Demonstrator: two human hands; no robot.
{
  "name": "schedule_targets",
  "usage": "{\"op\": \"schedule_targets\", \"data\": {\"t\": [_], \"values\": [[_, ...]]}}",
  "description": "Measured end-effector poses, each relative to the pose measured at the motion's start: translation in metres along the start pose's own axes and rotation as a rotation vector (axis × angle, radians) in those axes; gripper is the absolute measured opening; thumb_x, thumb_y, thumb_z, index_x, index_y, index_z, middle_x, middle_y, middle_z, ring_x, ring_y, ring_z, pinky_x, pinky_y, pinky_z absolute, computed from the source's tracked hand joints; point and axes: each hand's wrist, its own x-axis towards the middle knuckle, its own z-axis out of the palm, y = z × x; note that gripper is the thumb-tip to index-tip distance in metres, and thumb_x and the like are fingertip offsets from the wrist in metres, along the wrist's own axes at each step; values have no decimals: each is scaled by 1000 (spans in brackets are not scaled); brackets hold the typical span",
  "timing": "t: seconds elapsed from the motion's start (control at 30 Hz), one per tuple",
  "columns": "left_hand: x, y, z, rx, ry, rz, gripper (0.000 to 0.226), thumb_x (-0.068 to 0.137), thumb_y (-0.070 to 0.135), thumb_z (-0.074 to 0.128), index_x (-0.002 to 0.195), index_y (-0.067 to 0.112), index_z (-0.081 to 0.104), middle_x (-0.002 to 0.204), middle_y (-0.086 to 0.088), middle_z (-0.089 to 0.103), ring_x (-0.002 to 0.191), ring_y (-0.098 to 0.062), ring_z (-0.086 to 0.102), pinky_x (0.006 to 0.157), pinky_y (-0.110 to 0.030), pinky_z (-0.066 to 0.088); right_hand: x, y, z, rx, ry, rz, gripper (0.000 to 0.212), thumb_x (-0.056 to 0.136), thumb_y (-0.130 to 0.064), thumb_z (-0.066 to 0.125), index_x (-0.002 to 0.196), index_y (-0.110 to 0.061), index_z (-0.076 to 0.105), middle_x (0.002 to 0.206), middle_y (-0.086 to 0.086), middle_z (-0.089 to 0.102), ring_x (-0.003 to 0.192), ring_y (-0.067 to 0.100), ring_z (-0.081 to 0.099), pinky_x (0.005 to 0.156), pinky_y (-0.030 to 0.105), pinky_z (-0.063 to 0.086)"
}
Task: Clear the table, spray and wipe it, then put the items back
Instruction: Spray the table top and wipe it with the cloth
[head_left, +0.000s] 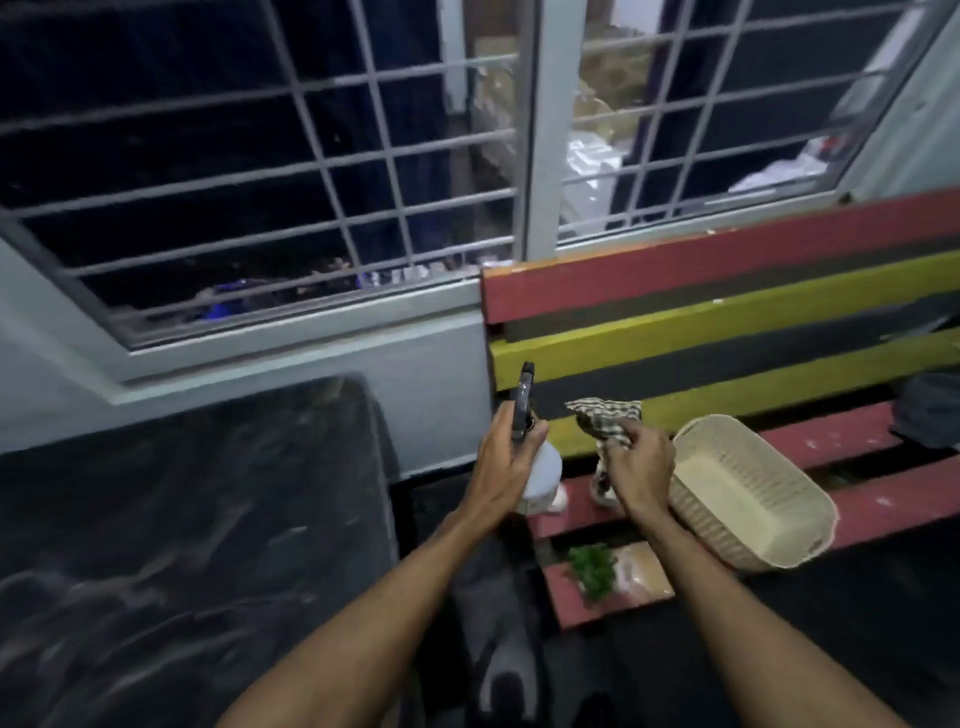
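**Spotter:** What have you got in each hand?

**Operator:** My left hand (506, 457) has its grip wrapped round the neck of the spray bottle (540, 475), dark trigger head pointing up and away. My right hand (641, 462) is closed on the checked cloth (605, 418), which hangs loose over the slatted counter (727, 322).

**Spotter:** And the surface to clean?

**Operator:** The dark marbled table (182, 519) sits to my left, below the window, bare as far as I can see. The cream basket (748, 493) rests on the slatted counter just beside my right hand, and a packet of greens (592, 569) lies on the lowest slat.

**Spotter:** What worries you?

**Operator:** The nozzle. I judge it is aimed toward the wall and the slats, not the table, so squeezing now could wet the wrong place. The trailing cloth end could catch between slats or brush the basket as I swing left. The frame is blurred, so I can't tell whether a finger is on the trigger.
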Motion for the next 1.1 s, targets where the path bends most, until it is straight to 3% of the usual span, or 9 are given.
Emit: {"op": "schedule_targets", "data": {"t": [0.1,0.23,0.43,0.53,0.67,0.8,0.9,1.0,1.1], "values": [[-35,-22,-98,32,101,12,25,100,37,58,105,12,56,100,-9,57,92,-19,60,84,-30,46,-59,-69,45,35,-37,-48,38,75,-17,60,110,-17,76,96,15,74,95,34,67,79,36,53],[-82,-61,-218,83,211,-29,17,102,34,58,104,17,56,101,-2,55,89,-16,59,81,-22,46,-143,-152,107,103,-135,-85,41,75,-13,63,114,-14,75,104,17,75,101,34,69,89,38,55],[-122,-130,-350,180,333,-160,23,103,24,57,112,3,57,114,-9,45,103,-21,52,93,-28,40,-232,-228,176,90,-248,-142,38,75,-11,69,112,-17,76,108,17,75,106,36,67,90,36,52],[-129,-153,-388,174,361,-182,27,103,22,57,124,5,57,120,-6,49,108,-20,55,94,-25,41,-245,-239,201,79,-279,-162,38,77,-10,69,113,-17,76,110,17,75,107,36,68,92,37,52],[-124,-176,-423,138,403,-187,23,102,18,60,122,6,59,117,-8,60,107,-18,59,95,-22,43,-245,-251,231,86,-304,-193,39,77,-9,71,115,-14,75,111,18,74,107,36,68,93,38,52],[-112,-189,-440,106,451,-175,15,100,14,62,115,15,60,107,2,63,99,6,59,93,-11,43,-233,-261,261,88,-311,-207,41,75,-22,64,114,-15,75,107,19,75,104,36,69,92,38,53],[-104,-202,-448,72,491,-169,14,100,17,62,114,14,60,102,0,65,96,-1,62,92,-18,46,-224,-260,285,65,-284,-206,49,70,-32,58,114,-19,75,103,17,75,100,36,69,90,40,56],[-102,-212,-455,75,482,-186,37,95,31,66,126,16,52,107,7,67,103,-13,66,95,-27,49,-226,-265,300,47,-269,-178,43,72,-27,64,112,-18,76,99,18,75,94,36,69,84,38,56],[-100,-217,-463,73,452,-104,51,89,31,74,132,21,47,116,13,66,108,-15,67,99,-31,50,-232,-272,314,41,-231,-175,46,69,-31,61,110,-18,77,97,16,75,90,33,70,81,35,54]]}}
